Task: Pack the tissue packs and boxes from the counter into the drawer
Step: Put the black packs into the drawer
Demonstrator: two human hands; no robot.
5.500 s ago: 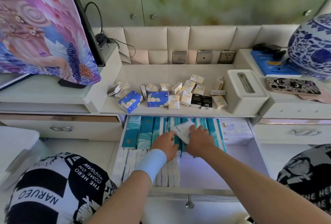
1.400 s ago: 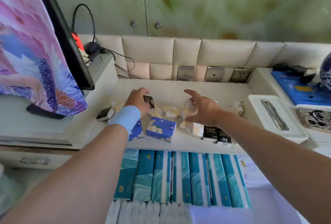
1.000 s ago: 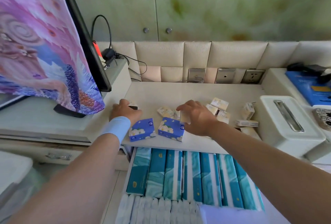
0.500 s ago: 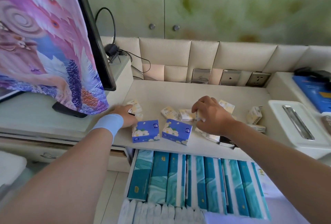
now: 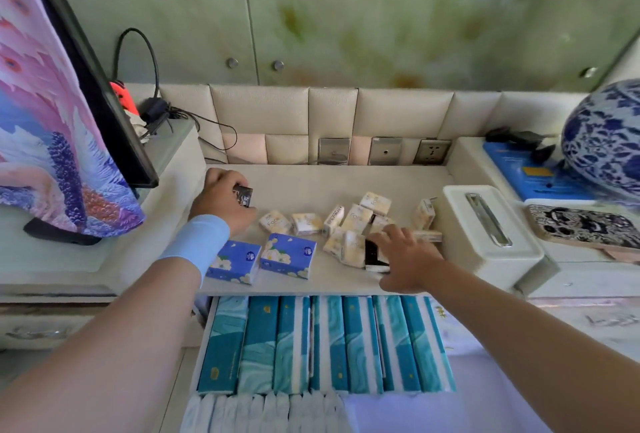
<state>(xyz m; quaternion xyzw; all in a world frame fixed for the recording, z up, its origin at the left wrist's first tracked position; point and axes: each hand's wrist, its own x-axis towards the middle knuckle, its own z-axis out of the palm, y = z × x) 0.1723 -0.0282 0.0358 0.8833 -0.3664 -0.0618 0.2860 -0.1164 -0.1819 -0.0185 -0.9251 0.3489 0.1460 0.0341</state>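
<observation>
Cream packs (image 5: 353,221): loose on the worktop (image 5: 311,183), centre to right.
Blue packs (image 5: 289,256): two, side by side near the front edge, left of the cream ones.
Black pack (image 5: 243,194): at the worktop's left end, in the left hand (image 5: 221,205), fingers clamped round it.
Second black pack (image 5: 374,254): among the cream packs, right hand (image 5: 405,259) fingers curled onto it.
Drawer (image 5: 398,415): open below the worktop. Teal packs (image 5: 325,342) stand on edge in a row at the back, white packs (image 5: 263,412) in front.
Tissue box (image 5: 485,231): white, at the worktop's right end.
Vase (image 5: 606,134): blue and white, far right.
</observation>
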